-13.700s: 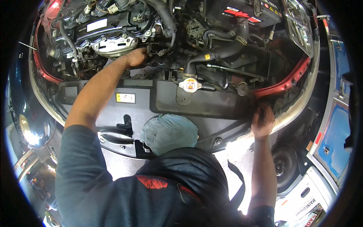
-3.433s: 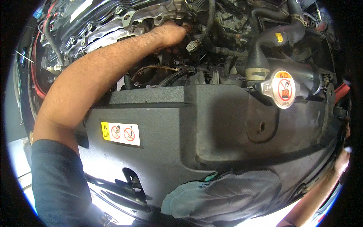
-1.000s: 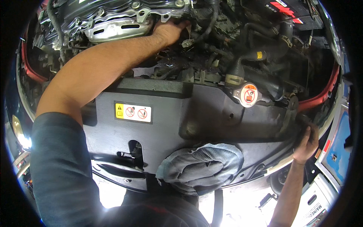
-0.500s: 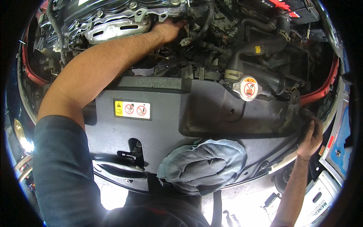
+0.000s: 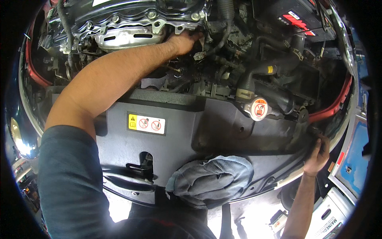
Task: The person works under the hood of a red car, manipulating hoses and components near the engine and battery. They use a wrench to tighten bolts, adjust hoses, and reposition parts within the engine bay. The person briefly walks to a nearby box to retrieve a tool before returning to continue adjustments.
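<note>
My left arm stretches over the black plastic radiator cover into a car's engine bay. My left hand is beside the right end of the silver heat shield, under the engine's edge. Its fingertips are lost among dark parts, and what they touch is hidden. A grey plug connector on a corrugated hose hangs just right of that hand. At the cover's right front corner, my right hand lies against the edge with fingers extended, holding nothing visible.
A folded grey-blue cloth lies on the cover's front. Behind it stand the radiator cap and thick black hoses. A battery sits back right. White and blue equipment stands beyond the car's right side.
The whole view has shifted, so the engine bay sits slightly lower in it. My left hand remains beside the heat shield and my right hand at the cover's corner.
</note>
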A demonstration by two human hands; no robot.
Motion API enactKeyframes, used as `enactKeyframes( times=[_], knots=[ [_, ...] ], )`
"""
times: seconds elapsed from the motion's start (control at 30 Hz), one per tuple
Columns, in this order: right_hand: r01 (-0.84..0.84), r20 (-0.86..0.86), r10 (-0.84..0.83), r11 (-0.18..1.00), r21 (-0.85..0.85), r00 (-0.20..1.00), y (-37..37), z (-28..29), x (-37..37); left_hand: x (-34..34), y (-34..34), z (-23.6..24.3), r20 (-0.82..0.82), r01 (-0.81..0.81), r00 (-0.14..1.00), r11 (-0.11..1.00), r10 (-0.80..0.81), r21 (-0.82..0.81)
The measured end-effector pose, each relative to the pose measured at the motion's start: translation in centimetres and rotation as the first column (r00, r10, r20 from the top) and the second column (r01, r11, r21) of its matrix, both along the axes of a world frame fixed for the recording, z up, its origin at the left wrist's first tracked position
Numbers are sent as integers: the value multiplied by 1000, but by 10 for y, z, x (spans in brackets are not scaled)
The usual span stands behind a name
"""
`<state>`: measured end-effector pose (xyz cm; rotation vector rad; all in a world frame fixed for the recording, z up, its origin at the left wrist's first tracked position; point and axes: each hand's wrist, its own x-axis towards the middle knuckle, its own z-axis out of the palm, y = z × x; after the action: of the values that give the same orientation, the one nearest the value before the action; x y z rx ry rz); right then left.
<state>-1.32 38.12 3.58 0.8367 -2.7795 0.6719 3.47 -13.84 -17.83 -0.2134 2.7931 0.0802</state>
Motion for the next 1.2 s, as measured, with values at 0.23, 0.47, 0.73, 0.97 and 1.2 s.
enactKeyframes(
  times=[0.23, 0.47, 0.73, 0.97, 1.2],
  knots=[
    [-17, 11, 17, 1000, 1, 1000, -3, 1, 0, 12, 11, 29, -117, -118, 982, 960, 151, 253],
    [-54, 26, 53, 998, 32, 998, -11, 4, 0, 4, 9, 28, 95, 62, 993, 994, -71, 91],
    [-53, 51, 54, 999, -8, 997, -5, 1, -2, 4, 12, 29, 127, 82, 989, 997, -80, -5],
    [-74, 30, 73, 996, 45, 997, -6, 5, -1, 7, 14, 36, 75, -130, 990, 972, 117, 196],
    [-82, 13, 82, 997, 11, 997, -9, 4, 0, 9, 15, 30, 5, -181, 983, 969, 183, 165]
  ],
)
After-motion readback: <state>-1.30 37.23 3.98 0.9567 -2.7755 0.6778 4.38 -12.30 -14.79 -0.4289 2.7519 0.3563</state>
